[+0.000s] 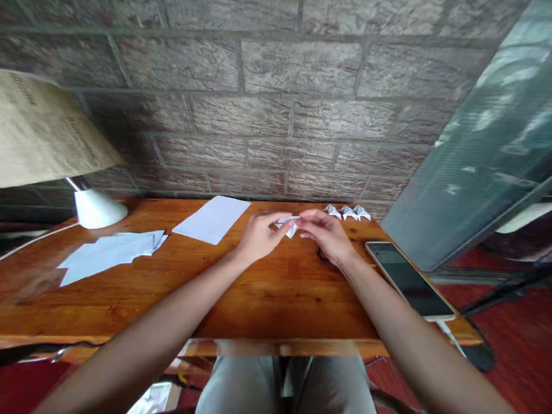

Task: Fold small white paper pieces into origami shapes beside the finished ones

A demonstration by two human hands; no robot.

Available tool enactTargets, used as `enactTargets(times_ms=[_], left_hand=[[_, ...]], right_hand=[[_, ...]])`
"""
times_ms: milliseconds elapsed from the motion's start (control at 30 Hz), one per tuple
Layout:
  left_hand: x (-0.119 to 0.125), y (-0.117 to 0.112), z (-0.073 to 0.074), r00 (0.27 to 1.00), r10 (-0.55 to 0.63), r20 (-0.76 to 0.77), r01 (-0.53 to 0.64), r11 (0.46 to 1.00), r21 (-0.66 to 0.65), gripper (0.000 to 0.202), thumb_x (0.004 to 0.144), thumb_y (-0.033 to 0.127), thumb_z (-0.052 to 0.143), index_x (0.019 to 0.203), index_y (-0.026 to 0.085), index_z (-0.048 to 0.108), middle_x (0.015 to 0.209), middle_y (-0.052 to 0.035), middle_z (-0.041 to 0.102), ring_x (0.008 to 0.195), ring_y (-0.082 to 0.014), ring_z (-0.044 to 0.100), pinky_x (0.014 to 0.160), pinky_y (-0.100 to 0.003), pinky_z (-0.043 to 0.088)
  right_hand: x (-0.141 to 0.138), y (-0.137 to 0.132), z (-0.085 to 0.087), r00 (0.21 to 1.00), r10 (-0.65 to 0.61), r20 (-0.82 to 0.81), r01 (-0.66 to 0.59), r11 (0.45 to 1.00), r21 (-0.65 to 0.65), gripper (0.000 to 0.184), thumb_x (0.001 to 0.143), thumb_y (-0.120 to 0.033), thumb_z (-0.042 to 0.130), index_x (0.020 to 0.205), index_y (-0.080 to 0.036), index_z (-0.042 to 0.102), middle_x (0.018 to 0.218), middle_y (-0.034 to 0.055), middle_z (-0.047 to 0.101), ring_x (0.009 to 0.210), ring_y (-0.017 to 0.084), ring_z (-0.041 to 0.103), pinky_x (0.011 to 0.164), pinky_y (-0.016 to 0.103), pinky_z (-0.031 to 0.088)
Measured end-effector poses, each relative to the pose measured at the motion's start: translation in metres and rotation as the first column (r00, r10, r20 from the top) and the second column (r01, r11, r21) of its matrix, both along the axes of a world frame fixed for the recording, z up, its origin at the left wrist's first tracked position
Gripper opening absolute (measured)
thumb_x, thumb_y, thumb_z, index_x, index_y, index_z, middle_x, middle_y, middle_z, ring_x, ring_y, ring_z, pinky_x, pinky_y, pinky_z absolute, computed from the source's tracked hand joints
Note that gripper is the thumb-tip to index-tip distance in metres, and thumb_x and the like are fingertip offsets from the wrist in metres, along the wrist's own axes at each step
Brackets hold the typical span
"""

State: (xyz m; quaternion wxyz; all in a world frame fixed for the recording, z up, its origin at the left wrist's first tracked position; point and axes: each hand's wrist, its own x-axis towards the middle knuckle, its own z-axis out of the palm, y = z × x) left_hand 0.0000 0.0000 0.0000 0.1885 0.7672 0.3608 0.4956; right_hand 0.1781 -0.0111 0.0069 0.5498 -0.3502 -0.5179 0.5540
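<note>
A small piece of folded white paper point(291, 230) is held between my two hands above the middle of the wooden table. My left hand point(263, 234) pinches its left side between thumb and fingers. On the other side, my right hand point(325, 234) grips the right edge with its fingertips. The paper narrows to a point at the bottom; my fingers cover both its ends. Beyond my right hand, three small folded paper shapes point(348, 212) sit in a row at the table's back edge. A dark, rounded object point(322, 256) shows partly under my right wrist.
On the wooden table point(276, 305), a stack of white paper sheets point(211, 219) lies at the back, with loose cut papers point(112, 253) farther left. A lamp point(99, 208) stands at the left. A phone point(409, 280) with a cable lies along the right edge. A brick wall point(267, 115) rises behind.
</note>
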Motion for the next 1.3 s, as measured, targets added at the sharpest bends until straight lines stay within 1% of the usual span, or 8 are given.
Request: enactTargets(times_ms=[200, 433, 733, 867, 967, 1100, 1200, 1300], left_hand=[[0.002, -0.003, -0.001, 1.0, -0.012, -0.006, 0.012, 1.0, -0.029, 0.032, 0.087, 0.041, 0.056, 0.105, 0.018, 0.07, 0.099, -0.006, 0.074, 0.081, -0.0172, 0.07, 0.061, -0.022, 0.056], [0.003, -0.002, -0.001, 1.0, -0.012, 0.0, 0.012, 0.999, -0.038, 0.032, 0.088, 0.041, 0.055, 0.106, 0.018, 0.069, 0.1, -0.0068, 0.073, 0.081, -0.0176, 0.07, 0.061, -0.022, 0.057], [0.003, -0.005, -0.001, 0.998, 0.023, -0.064, -0.026, 0.999, -0.042, 0.035, 0.088, 0.042, 0.054, 0.108, 0.018, 0.069, 0.099, -0.0071, 0.074, 0.073, -0.0162, 0.069, 0.063, -0.023, 0.056], [0.003, -0.006, 0.0, 0.996, 0.017, -0.092, -0.019, 1.0, -0.019, 0.033, 0.089, 0.04, 0.053, 0.109, 0.018, 0.068, 0.1, -0.007, 0.074, 0.078, -0.0169, 0.07, 0.065, -0.024, 0.055], [0.001, -0.006, 0.002, 0.989, 0.029, -0.145, -0.025, 0.999, 0.028, 0.029, 0.089, 0.036, 0.053, 0.108, 0.019, 0.067, 0.097, -0.0058, 0.074, 0.078, -0.0169, 0.07, 0.067, -0.024, 0.054], [-0.001, -0.007, 0.006, 0.956, 0.064, -0.285, -0.041, 0.995, 0.087, 0.022, 0.089, 0.031, 0.052, 0.102, 0.021, 0.067, 0.088, -0.0031, 0.074, 0.075, -0.0165, 0.069, 0.068, -0.024, 0.051], [-0.002, -0.008, 0.009, 0.933, 0.074, -0.352, -0.049, 0.996, 0.078, 0.02, 0.091, 0.032, 0.05, 0.099, 0.022, 0.065, 0.083, -0.0028, 0.073, 0.071, -0.0163, 0.068, 0.065, -0.024, 0.048], [-0.002, -0.009, 0.01, 0.926, 0.066, -0.372, -0.049, 0.997, 0.056, 0.021, 0.092, 0.033, 0.048, 0.099, 0.021, 0.064, 0.082, -0.003, 0.072, 0.068, -0.016, 0.067, 0.063, -0.024, 0.046]], right_hand=[[0.0, 0.002, 0.003, 1.0, -0.015, -0.009, 0.015, 1.0, 0.008, 0.029, 0.058, -0.029, 0.083, 0.081, -0.02, 0.066, 0.075, -0.0019, 0.07, 0.071, 0.011, 0.064, 0.063, 0.022, 0.05], [-0.001, 0.001, 0.003, 0.999, -0.027, -0.038, 0.026, 0.999, -0.028, 0.03, 0.056, -0.027, 0.084, 0.08, -0.019, 0.067, 0.074, -0.0015, 0.071, 0.069, 0.011, 0.064, 0.065, 0.022, 0.05], [-0.001, 0.002, 0.003, 0.999, -0.013, -0.04, 0.012, 1.0, -0.023, 0.033, 0.054, -0.028, 0.086, 0.08, -0.019, 0.067, 0.075, -0.0008, 0.072, 0.07, 0.012, 0.065, 0.067, 0.024, 0.051], [-0.001, 0.002, 0.002, 1.0, -0.011, -0.026, 0.011, 1.0, -0.002, 0.031, 0.056, -0.029, 0.085, 0.08, -0.019, 0.067, 0.076, 0.0001, 0.072, 0.071, 0.013, 0.065, 0.069, 0.026, 0.051], [-0.001, 0.002, 0.002, 1.0, -0.01, -0.001, 0.01, 1.0, 0.02, 0.03, 0.058, -0.03, 0.084, 0.08, -0.019, 0.067, 0.076, 0.0003, 0.072, 0.07, 0.013, 0.065, 0.071, 0.027, 0.051], [-0.001, 0.002, 0.0, 1.0, -0.006, 0.028, 0.005, 0.999, 0.032, 0.031, 0.057, -0.029, 0.084, 0.081, -0.019, 0.068, 0.076, 0.0004, 0.072, 0.068, 0.013, 0.065, 0.071, 0.027, 0.051], [-0.002, 0.003, -0.001, 0.999, -0.022, 0.038, 0.02, 0.999, 0.028, 0.032, 0.056, -0.029, 0.085, 0.081, -0.019, 0.068, 0.076, 0.0, 0.072, 0.068, 0.013, 0.064, 0.071, 0.028, 0.051], [-0.002, 0.003, -0.001, 0.998, -0.038, 0.051, 0.037, 0.999, 0.019, 0.032, 0.055, -0.029, 0.085, 0.081, -0.019, 0.068, 0.076, -0.0003, 0.071, 0.067, 0.013, 0.064, 0.071, 0.029, 0.052]])
